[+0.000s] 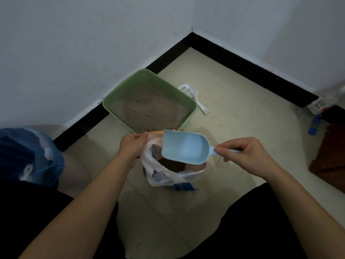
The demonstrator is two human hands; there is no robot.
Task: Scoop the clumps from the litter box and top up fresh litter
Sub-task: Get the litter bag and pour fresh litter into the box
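Your right hand (246, 156) is pinched shut on the thin handle of the pale blue solid plastic scoop (185, 146), bowl empty and hovering over the mouth of the white printed plastic litter bag (162, 176). Your left hand (133, 144) is closed on the bag's top edge, holding the mouth open. The bag stands on the cream tiled floor (233, 113) between your knees, just in front of the green rectangular plastic litter box (192, 111), which sits against the wall in the corner with grey litter inside. The white slotted plastic sifting scoop (190, 92) lies on the floor just beside the box's right side, so judging by that you're on the top-up step.

Risks from here:
- Bag is soft and only held on one side; if you let the edge sag while digging, the mouth collapses and litter spills on the floor.
- You grip the scoop at the far handle end; a full bowl may tip and dump before reaching the box.
- Carry path crosses the gap between bag and box; an overfilled scoop will scatter grains there.
- Pushing down hard could topple the bag toward you.
- The bin lined with a blue plastic bag (28, 154) sits near your left arm; a wide elbow swing could knock it.
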